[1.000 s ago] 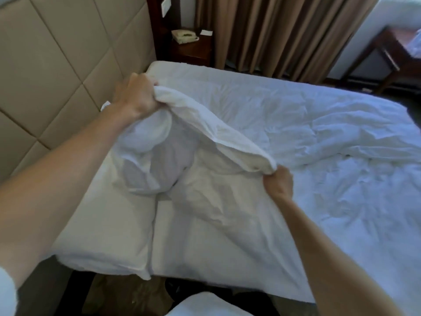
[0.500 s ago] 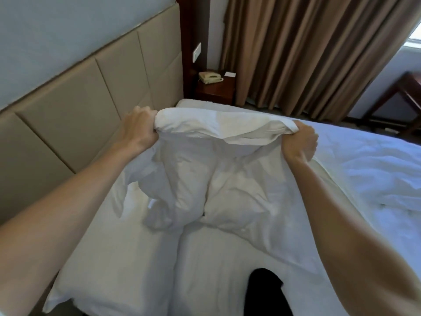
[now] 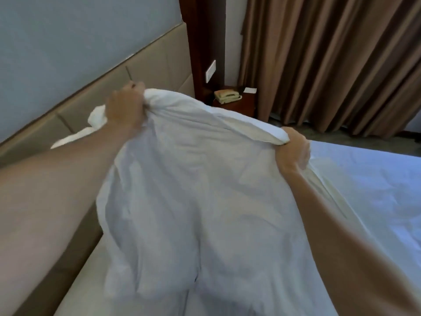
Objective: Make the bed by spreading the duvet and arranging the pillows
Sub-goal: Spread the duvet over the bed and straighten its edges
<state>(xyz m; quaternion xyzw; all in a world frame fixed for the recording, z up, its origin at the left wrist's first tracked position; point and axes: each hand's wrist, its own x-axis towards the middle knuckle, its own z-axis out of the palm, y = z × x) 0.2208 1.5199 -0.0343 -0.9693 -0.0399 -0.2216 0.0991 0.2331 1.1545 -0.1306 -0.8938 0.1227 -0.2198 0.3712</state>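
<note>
Left hand (image 3: 124, 109) and right hand (image 3: 293, 149) each fisted on the top edge of the duvet (image 3: 193, 190), which is lifted up beside the headboard (image 3: 75, 110) and hangs onto the bed. Risk: uneven pull skews the edge; bunched fabric under the left fist may stay folded. No legible writing; telephone (image 3: 227, 96) beyond the headboard end unmarked.

Duvet (image 3: 193, 190) matt creased cloth; headboard (image 3: 95, 96) smooth padded

Duvet (image 3: 193, 190) on bed, headboard (image 3: 95, 96) at left; nightstand (image 3: 239, 106) w/ telephone (image 3: 227, 96) behind; curtain (image 3: 330, 65) right of it.
</note>
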